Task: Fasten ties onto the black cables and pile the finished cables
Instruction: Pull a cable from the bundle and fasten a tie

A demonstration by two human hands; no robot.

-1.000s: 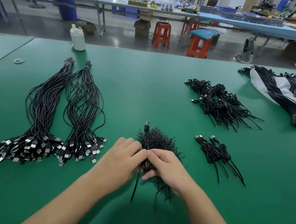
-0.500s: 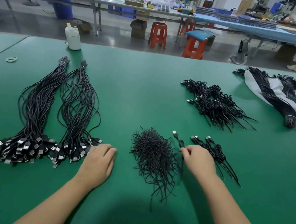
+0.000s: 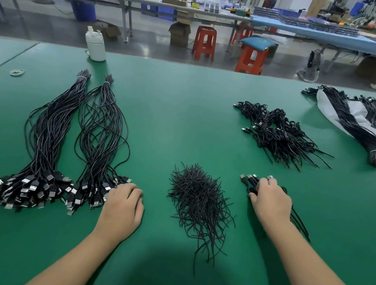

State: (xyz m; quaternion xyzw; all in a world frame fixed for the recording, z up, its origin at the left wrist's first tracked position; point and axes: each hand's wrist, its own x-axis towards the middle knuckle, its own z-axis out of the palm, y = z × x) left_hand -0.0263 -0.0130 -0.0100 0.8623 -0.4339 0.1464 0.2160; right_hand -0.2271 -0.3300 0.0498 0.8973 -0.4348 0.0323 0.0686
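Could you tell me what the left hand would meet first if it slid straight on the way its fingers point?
Probably the plugs of the nearer loose cable bundle; the left hand already has its fingertips right beside them, perhaps touching.

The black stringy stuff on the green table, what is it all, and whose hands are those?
The picture comes from a camera on a person's head, looking down at their own hands. On the green table lie long black cables with plugs, and in the middle a heap of short black ties. The left hand rests by the plugs, holding nothing as far as I can see. The right hand lies on a small pile of finished cables, already wound and tied. A bigger finished pile sits farther back. A white bottle stands at the far edge.
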